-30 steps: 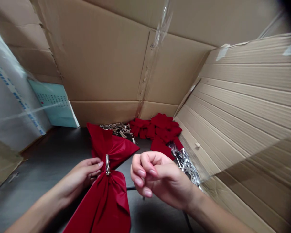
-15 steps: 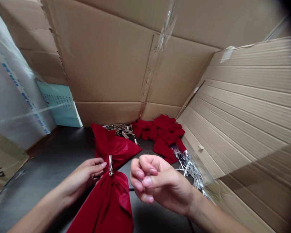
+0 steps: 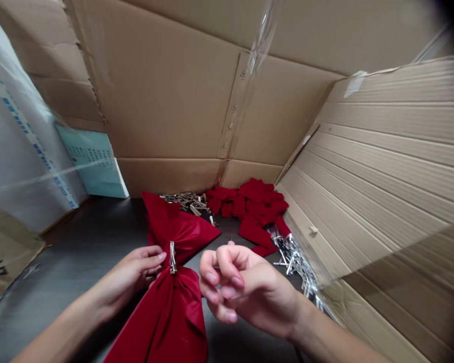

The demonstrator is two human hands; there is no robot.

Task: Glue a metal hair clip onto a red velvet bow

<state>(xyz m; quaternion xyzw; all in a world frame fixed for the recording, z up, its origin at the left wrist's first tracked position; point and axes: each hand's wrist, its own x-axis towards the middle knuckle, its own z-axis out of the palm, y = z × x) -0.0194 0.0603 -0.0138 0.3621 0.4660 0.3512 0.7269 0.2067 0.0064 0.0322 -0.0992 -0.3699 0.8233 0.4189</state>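
Observation:
A large red velvet-like bow (image 3: pixel 162 317), gathered at its waist, spreads from the bottom edge towards the middle of the view. Across the gather sits a metal hair clip (image 3: pixel 172 258). My left hand (image 3: pixel 139 264) is closed on the bow's left side beside the clip, thumb on top, with its other fingers partly hidden by the fabric. To the right of the bow, my right hand (image 3: pixel 245 290) is raised, palm turned up, with curled fingers close to the thumb. Whatever lies between those fingertips, if anything, is hidden.
Metal clips (image 3: pixel 189 201) lie heaped at the back beside a pile of red fabric pieces (image 3: pixel 257 201). Shiny silver strips (image 3: pixel 297 259) run along the right cardboard wall (image 3: pixel 382 176). A light-blue booklet (image 3: pixel 94 161) leans at the back left of the dark table (image 3: pixel 98 227).
My right hand has shifted slightly left and its fingers have rolled a little. The left hand and the bow have stayed in place.

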